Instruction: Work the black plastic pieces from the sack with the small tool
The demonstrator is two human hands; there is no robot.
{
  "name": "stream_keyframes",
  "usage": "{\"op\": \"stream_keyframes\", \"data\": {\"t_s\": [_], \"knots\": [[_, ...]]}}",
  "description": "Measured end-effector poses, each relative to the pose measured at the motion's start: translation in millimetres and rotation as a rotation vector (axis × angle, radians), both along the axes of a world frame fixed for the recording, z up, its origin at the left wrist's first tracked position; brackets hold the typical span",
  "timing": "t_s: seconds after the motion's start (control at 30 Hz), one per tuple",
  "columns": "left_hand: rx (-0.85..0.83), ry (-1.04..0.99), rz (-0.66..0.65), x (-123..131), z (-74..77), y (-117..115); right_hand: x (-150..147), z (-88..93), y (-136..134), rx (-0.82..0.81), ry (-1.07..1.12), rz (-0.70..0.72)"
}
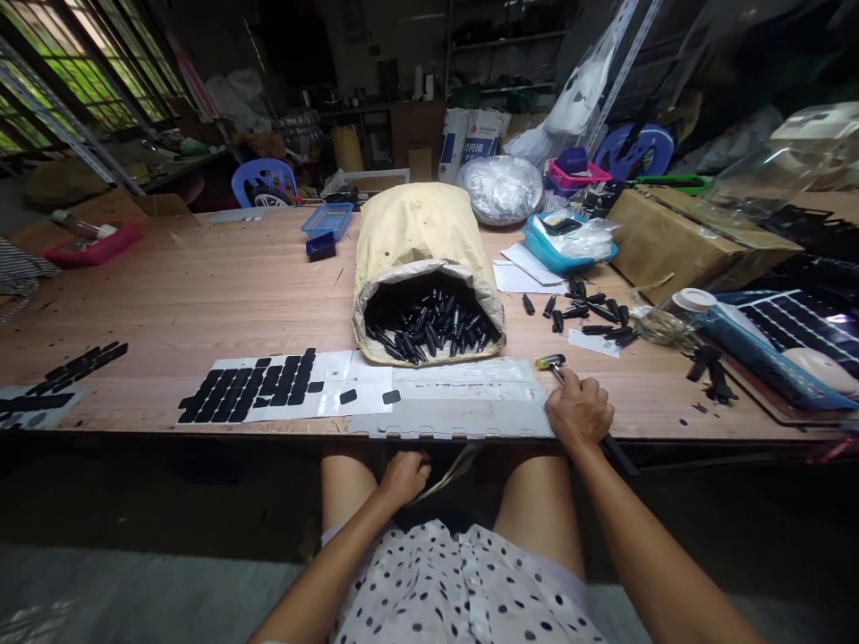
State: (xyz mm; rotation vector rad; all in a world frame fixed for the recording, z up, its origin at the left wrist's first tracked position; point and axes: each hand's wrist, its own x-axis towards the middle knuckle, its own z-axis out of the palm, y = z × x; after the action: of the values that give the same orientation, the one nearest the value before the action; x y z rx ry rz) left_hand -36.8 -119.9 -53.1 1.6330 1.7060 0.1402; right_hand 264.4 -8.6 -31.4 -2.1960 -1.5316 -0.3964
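My right hand (581,408) is closed around a small hammer (550,362) at the table's front edge. The hammer's yellowish head points away from me, and its dark handle sticks out below my fist. Low between my knees, under the table edge, is my left hand (405,478) with its fingers curled; what they hold, if anything, is hidden. Straight ahead, a paper sack (424,219) lies on its side, its mouth facing me. Many black plastic parts (436,331) fill the opening. Before it lies a grey-white board (456,419) along the edge.
Black flat pieces (234,391) sit in rows on white sheets at the left, with two apart. Loose black parts (591,309) are scattered at the right, near a blue basket (547,250) and a cardboard box (677,246). A striped sleeve (23,268) shows at the far left.
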Motion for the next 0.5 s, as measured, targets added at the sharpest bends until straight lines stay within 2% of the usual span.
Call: {"op": "stream_keyframes", "data": {"t_s": [0.07, 0.13, 0.2, 0.3, 0.4, 0.5], "knots": [[0.03, -0.15, -0.104, -4, 21.6, 4, 0, -0.8, 0, 0.004, -0.01, 0.002], [0.111, -0.247, -0.074, -13, 46.9, 23, -1, -0.7, 0, 0.005, -0.013, -0.002], [0.25, -0.227, 0.089, -26, 71.4, 54, -2, 0.0, 1, 0.005, -0.013, -0.008], [0.417, -0.003, 0.335, -45, 98.1, 111, -4, 1.4, 1, -0.008, -0.008, -0.009], [0.306, 0.225, 0.469, -52, 107.5, 159, -6, 3.2, 2, -0.034, 0.006, -0.014], [0.168, 0.297, 0.564, -51, 102.4, 184, -8, 5.7, 2, -0.062, 0.021, -0.021]]}}
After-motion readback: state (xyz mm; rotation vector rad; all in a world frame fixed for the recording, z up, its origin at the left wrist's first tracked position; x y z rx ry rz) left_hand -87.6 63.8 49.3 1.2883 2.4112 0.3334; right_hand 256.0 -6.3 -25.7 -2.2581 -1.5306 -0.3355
